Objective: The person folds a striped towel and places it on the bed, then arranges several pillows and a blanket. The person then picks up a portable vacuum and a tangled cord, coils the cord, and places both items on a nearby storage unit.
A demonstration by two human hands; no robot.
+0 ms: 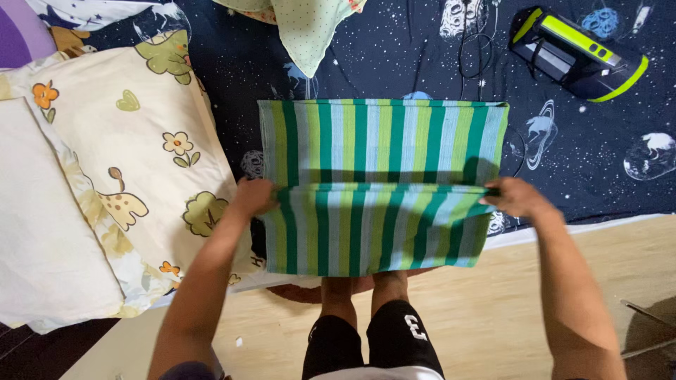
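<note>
- Green, lime and pale-blue striped cloth point(380, 179) lies on the bed point(394, 56), partly folded; near portion hangs over the bed edge toward the person.
- Long axis runs left to right across the view; stripes run away from the person, crosswise to that axis.
- Horizontal fold line crosses the cloth at about mid-height, between the two hands.
- Left hand point(253, 195): fingers closed, pinching the left end of the fold; grip on cloth, fingertips partly hidden by fabric.
- Right hand point(514, 197): fingers closed on the right end of the same fold, knuckles up.
- Cloth spans the whole gap between the hands; far half lies flat beyond them, near half drops below them in front of the person's legs.
- Bed sheet is dark navy with a space print.
- Cream pillow point(141, 155) with flower and animal print lies just left of the cloth, close to the left hand.
- Black-and-lime device point(574, 53) sits on the bed, well apart, far right.
- Wooden floor point(493, 302) shows below the bed edge.
</note>
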